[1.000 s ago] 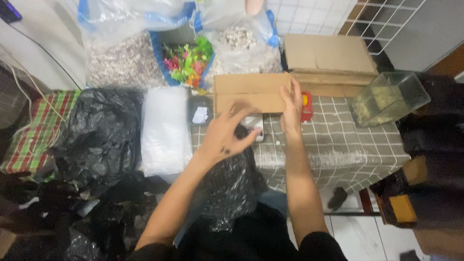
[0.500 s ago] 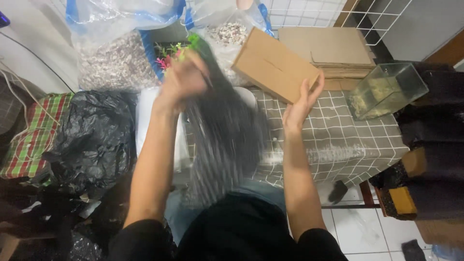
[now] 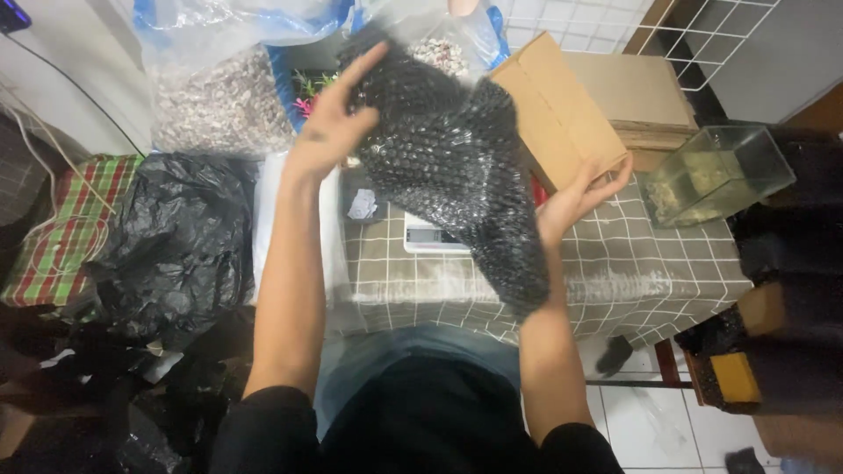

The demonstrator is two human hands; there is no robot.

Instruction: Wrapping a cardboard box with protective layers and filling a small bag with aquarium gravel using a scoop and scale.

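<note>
Black bubble wrap (image 3: 457, 167) between both hands.

Grey checked cloth over the worktop (image 3: 606, 272), with a small white scale (image 3: 426, 237) near its middle. Clear glass tank (image 3: 716, 171) at the right edge. Crumpled black plastic bag (image 3: 171, 246) to the left, beside a red-and-green plaid cloth (image 3: 57, 228). Clear plastic bag of pale gravel (image 3: 219, 110) behind.
</note>
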